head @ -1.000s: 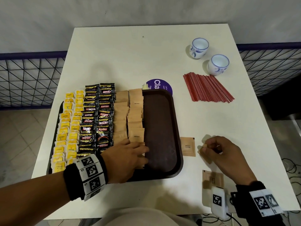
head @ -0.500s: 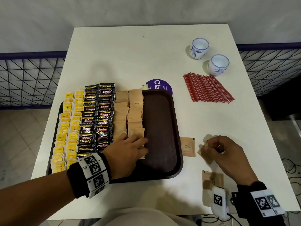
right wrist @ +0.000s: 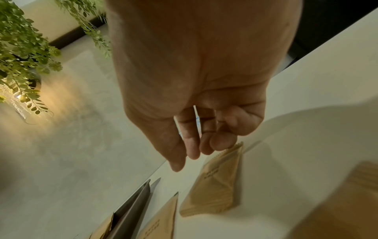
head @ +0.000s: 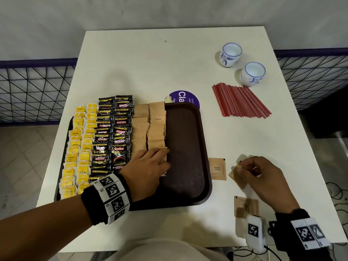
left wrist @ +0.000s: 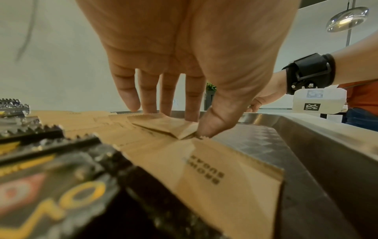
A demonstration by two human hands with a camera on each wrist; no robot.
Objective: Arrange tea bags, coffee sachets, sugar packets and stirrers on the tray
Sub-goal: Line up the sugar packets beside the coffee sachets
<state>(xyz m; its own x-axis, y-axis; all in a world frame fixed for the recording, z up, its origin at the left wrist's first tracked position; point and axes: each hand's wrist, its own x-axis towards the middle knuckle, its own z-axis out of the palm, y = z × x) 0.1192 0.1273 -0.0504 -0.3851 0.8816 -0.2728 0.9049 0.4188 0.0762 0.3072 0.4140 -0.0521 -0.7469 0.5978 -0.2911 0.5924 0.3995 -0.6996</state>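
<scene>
A brown tray (head: 188,140) sits on a white table (head: 169,63), its left part filled in rows: yellow tea bags (head: 79,147) at the far left, black coffee sachets (head: 113,136) next to them, then two columns of brown sugar packets (head: 148,129). The tray's right part is bare.

The left hand (head: 146,166) lies flat over the near end of the sugar columns, fingers (left wrist: 147,97) straight and close together, tips pressing on the packets; the thumb touches the edge of one packet in the left wrist view.

The right hand (head: 259,176) is over the table to the right of the tray, fingers curled, pinching a sugar packet (head: 238,176) at its upper edge; the packet hangs tilted. The right wrist view shows the fingertips (right wrist: 223,142) on that packet's serrated edge.

One more packet (head: 218,168) lies flat just right of the tray, and another (head: 245,206) lies nearer, by the right wrist.

Red stirrers (head: 241,102) lie fanned on the table, far right of the tray. Two white-and-blue cups (head: 230,54) stand beyond them. A purple round sticker (head: 185,97) shows at the tray's far edge.
</scene>
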